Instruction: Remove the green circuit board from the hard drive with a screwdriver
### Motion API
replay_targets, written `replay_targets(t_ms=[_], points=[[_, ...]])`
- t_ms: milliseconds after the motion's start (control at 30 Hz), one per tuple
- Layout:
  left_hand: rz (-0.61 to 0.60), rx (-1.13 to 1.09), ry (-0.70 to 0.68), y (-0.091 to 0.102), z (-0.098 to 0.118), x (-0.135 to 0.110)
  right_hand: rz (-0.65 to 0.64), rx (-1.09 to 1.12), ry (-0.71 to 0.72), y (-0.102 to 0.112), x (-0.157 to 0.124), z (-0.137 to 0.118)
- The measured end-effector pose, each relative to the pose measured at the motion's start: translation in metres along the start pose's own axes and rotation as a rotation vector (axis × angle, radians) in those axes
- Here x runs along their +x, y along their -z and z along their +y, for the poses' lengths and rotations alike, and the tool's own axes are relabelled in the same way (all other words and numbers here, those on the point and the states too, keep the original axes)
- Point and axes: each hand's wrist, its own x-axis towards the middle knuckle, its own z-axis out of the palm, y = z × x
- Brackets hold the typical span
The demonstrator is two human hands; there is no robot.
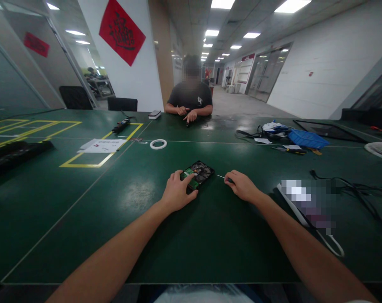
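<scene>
Ahead of me on the green table lies a flat black device (202, 170) with a green circuit board on its near-left part; it looks like a hard drive. My left hand (177, 191) grips its left and near edges, with one finger over the board. To the right, my right hand (241, 185) is closed in a pinch on a thin screwdriver (220, 176). The bright shaft points left at the drive's right corner, with a small gap between them. Most of the handle is hidden in my fingers.
A white tape roll (158, 144) lies beyond the drive. To the right are a white-edged device (293, 206) with a strap, black cables (351, 185) and a blue tray (309, 139) near tools. A paper sheet (104, 146) lies left. Another person (190, 99) sits opposite.
</scene>
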Motion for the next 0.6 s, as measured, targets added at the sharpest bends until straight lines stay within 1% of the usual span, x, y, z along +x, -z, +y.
replay_targets(t_ms=[167, 300, 467, 600], points=[[0.007, -0.003, 0.005, -0.001, -0.001, 0.000, -0.010, -0.063, -0.041, -0.002, 0.001, -0.004], [0.011, 0.002, -0.001, 0.000, 0.000, 0.000, 0.022, -0.133, -0.062, -0.006, 0.004, -0.004], [0.005, 0.002, -0.004, 0.000, 0.000, 0.000, 0.050, -0.186, -0.056, -0.010, 0.004, -0.004], [0.005, 0.010, -0.010, 0.000, -0.001, 0.000, 0.070, -0.175, -0.030, -0.010, 0.003, -0.003]])
